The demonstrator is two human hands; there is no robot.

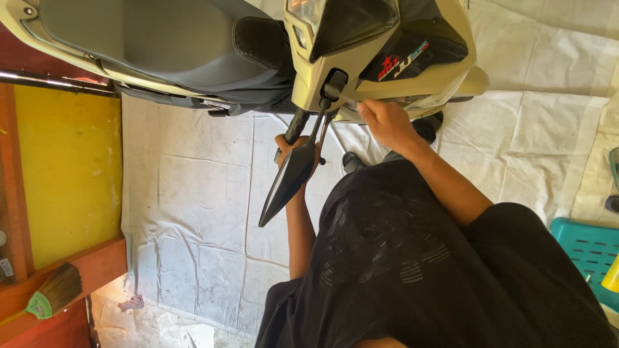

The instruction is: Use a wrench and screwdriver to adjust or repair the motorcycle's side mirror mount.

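Left hand (293,149): fingers wrapped round the black grip (296,125) of a cream scooter (380,71), partly hidden behind the mirror (290,177). Right hand (382,121): fingers pressed together, pinching a thin tool (348,101) at the handlebar housing; tip contact too small to tell. Mirror sits on a thin stem just below the housing: judged light, stiff, glass fragile; hold by the stem. Beyond: white floor sheet (193,193), turquoise stool (590,251).
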